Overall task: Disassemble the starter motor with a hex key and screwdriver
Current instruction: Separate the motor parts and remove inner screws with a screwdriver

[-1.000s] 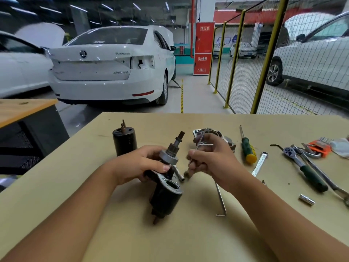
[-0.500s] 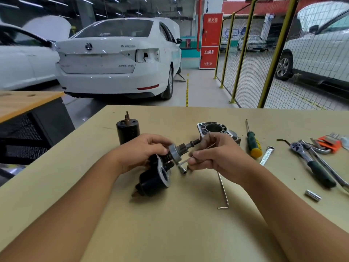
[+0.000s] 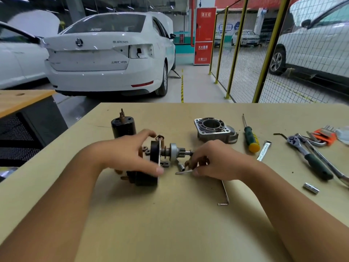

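A: Where is the motor [image 3: 160, 154] kept?
B: It is laid sideways on the table [image 3: 170, 224], gripped from above by the left hand [image 3: 132, 154].
A: And the right hand [image 3: 213, 161]?
B: A thin tool [image 3: 184, 172] is pinched there, beside the shaft. The screwdriver [image 3: 250, 136] is left beyond, near the housing [image 3: 213, 129].

My left hand [image 3: 132, 154] hides much of the starter assy [image 3: 162, 152]; wrench [image 3: 332, 167] cut off at right edge.
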Demonstrator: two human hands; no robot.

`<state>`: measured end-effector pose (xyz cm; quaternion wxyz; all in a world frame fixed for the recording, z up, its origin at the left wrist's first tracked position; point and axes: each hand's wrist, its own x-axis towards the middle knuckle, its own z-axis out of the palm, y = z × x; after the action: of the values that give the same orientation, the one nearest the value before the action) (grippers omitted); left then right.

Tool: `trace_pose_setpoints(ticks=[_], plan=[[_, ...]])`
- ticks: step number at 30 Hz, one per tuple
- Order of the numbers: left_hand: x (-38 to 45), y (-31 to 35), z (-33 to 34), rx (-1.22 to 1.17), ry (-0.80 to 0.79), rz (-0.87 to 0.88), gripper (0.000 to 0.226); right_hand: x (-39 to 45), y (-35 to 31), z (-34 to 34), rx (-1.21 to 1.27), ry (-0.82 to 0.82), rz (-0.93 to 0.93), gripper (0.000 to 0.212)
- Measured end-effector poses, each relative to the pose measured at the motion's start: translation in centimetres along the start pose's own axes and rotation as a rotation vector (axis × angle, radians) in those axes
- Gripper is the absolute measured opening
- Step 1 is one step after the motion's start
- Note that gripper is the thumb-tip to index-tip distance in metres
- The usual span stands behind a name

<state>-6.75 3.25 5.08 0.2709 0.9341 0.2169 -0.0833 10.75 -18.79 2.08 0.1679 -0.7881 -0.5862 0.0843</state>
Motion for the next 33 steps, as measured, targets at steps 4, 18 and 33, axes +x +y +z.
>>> trace_pose_setpoints(ticks=[4,18,33], plan=[[-0.2,0.0,0.6,-0.035,-0.118,0.113,0.127,0.3,-0.8,0.7,0.042,0.027,0.001,0.011],[0.8,1.0,1.6,-0.101,0.156,0.154,0.099,0.7,-2.1,1.7,0.382,0.114,0.035,0.007],[1.1,1.4,1.5,-0.291,0.133,0.121,0.072,0.6,-3.7,2.3,0.487,0.230,0.074,0.011]])
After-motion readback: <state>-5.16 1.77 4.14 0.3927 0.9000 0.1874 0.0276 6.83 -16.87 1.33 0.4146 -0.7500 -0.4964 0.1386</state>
